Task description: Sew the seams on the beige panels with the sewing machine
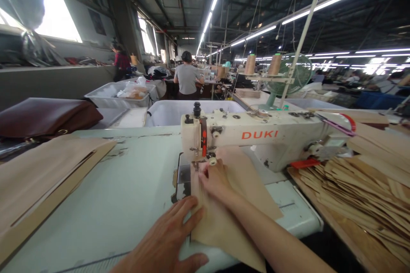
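A white sewing machine [224, 132] marked DUKI stands on a pale green table. Under its presser foot [196, 165] runs the edge of a thin beige panel [253, 183], whose near end droops over the table's front edge. My right hand [215, 179] is close beside the foot, its fingers curled together on the panel; part of the fingertips is hidden behind the machine's knob. My left hand [169, 234] rests nearer to me, thumb and fingers apart, fingertips at the panel's left edge.
Beige panels [41, 175] lie stacked at the left, below a brown leather bag [48, 115]. Many beige strips [352, 204] cover a board at the right. Behind the machine are a white bin [160, 113], thread cones [274, 65] and a green fan [297, 72]. A person [186, 76] sits farther back.
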Demonstrator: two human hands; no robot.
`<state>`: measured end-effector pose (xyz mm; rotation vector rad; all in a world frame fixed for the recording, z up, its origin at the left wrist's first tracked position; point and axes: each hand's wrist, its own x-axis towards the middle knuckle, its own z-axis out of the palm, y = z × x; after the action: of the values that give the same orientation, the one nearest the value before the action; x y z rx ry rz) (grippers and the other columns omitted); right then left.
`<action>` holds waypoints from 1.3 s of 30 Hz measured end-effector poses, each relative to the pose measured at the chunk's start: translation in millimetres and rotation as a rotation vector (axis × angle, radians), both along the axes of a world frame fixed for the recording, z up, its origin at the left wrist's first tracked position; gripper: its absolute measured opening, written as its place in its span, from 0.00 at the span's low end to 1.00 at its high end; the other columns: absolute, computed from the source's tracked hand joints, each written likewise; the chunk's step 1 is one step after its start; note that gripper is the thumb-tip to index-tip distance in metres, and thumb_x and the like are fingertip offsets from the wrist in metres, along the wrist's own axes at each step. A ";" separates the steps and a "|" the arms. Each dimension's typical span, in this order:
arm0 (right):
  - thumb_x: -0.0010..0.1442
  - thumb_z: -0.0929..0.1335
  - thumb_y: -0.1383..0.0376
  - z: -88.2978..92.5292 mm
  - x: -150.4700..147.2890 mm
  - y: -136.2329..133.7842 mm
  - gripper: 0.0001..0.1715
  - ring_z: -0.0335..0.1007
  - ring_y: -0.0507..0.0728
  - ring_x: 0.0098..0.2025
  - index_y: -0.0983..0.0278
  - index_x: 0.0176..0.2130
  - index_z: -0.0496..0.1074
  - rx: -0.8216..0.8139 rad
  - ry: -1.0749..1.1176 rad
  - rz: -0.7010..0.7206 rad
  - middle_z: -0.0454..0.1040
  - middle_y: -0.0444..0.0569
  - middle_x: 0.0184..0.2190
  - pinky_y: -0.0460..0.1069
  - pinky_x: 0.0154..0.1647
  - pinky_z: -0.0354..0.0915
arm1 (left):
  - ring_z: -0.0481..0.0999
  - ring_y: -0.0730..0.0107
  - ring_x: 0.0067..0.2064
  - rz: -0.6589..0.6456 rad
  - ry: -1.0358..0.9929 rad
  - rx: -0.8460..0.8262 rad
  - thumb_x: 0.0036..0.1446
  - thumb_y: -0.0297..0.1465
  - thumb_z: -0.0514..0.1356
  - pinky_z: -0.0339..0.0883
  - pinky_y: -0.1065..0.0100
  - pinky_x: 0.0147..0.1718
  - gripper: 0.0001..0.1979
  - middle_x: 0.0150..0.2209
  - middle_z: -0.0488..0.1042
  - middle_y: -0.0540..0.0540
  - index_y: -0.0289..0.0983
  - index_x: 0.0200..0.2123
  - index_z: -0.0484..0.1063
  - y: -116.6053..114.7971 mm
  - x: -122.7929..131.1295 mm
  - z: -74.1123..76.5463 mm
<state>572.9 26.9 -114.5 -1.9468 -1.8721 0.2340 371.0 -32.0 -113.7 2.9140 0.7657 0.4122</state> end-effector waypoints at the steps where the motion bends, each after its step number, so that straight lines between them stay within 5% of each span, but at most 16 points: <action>1: 0.64 0.65 0.62 0.5 0.3 7.1 0.11 0.63 0.65 0.54 0.63 0.34 0.74 -0.009 -0.001 -0.020 0.71 0.55 0.46 0.58 0.52 0.60 | 0.70 0.45 0.58 0.005 0.004 -0.007 0.55 0.52 0.63 0.72 0.53 0.53 0.36 0.61 0.66 0.34 0.39 0.61 0.64 -0.9 1.0 2.5; 6: 0.65 0.66 0.58 10.7 7.4 22.0 0.14 0.67 0.64 0.51 0.67 0.41 0.74 -0.024 -0.006 -0.060 0.71 0.58 0.47 0.56 0.51 0.63 | 0.72 0.46 0.56 -0.014 -0.012 0.040 0.55 0.52 0.63 0.72 0.52 0.53 0.35 0.57 0.69 0.36 0.40 0.60 0.65 -1.4 3.8 11.4; 9: 0.64 0.68 0.61 15.8 13.4 -8.2 0.10 0.66 0.59 0.51 0.66 0.42 0.73 0.021 -0.021 0.034 0.72 0.54 0.48 0.52 0.53 0.62 | 0.73 0.49 0.54 -0.037 -0.061 0.102 0.55 0.54 0.62 0.71 0.55 0.53 0.35 0.55 0.72 0.38 0.39 0.58 0.67 -1.5 4.3 16.4; 12: 0.63 0.69 0.68 9.7 19.7 -50.4 0.06 0.65 0.54 0.53 0.61 0.43 0.73 0.107 0.011 0.286 0.74 0.45 0.46 0.52 0.63 0.52 | 0.73 0.51 0.54 -0.025 -0.081 0.130 0.55 0.56 0.62 0.67 0.56 0.58 0.34 0.54 0.74 0.40 0.39 0.57 0.69 -1.0 4.2 21.7; 16: 0.66 0.64 0.72 -7.3 25.9 -76.0 0.18 0.65 0.53 0.56 0.55 0.52 0.71 0.221 0.056 0.467 0.74 0.41 0.52 0.58 0.69 0.39 | 0.74 0.52 0.55 -0.056 -0.049 0.086 0.56 0.57 0.60 0.63 0.54 0.61 0.36 0.55 0.74 0.40 0.40 0.59 0.67 7.5 4.6 25.5; 20: 0.66 0.63 0.72 -14.4 27.7 -65.7 0.21 0.62 0.55 0.59 0.57 0.56 0.70 0.191 -0.021 0.462 0.73 0.45 0.55 0.59 0.69 0.40 | 0.73 0.49 0.57 -0.063 -0.040 0.022 0.56 0.57 0.60 0.61 0.50 0.62 0.36 0.57 0.72 0.40 0.40 0.60 0.67 21.6 5.7 23.5; 26: 0.69 0.63 0.69 -2.2 32.5 -51.8 0.20 0.59 0.56 0.61 0.58 0.58 0.68 0.185 -0.113 0.477 0.71 0.47 0.57 0.57 0.67 0.48 | 0.66 0.43 0.62 -0.031 -0.036 -0.055 0.55 0.56 0.61 0.59 0.44 0.62 0.38 0.61 0.68 0.41 0.45 0.63 0.63 39.2 3.3 15.3; 31: 0.67 0.66 0.69 4.5 35.1 -44.2 0.14 0.64 0.56 0.54 0.59 0.51 0.73 0.182 -0.122 0.507 0.75 0.47 0.49 0.53 0.60 0.57 | 0.61 0.40 0.65 -0.015 -0.004 -0.071 0.55 0.56 0.61 0.55 0.41 0.63 0.40 0.64 0.64 0.42 0.48 0.67 0.57 53.4 1.2 5.7; 39: 0.67 0.63 0.71 -9.7 40.6 -26.4 0.17 0.68 0.54 0.54 0.59 0.51 0.75 0.181 -0.051 0.487 0.76 0.46 0.51 0.53 0.64 0.51 | 0.57 0.40 0.67 0.013 0.037 -0.075 0.57 0.56 0.60 0.55 0.39 0.62 0.40 0.66 0.61 0.43 0.48 0.67 0.56 72.9 6.1 3.4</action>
<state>613.4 0.5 -124.2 -1.3700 -2.2909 0.1511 377.1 40.9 -110.3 2.8560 0.7872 0.3239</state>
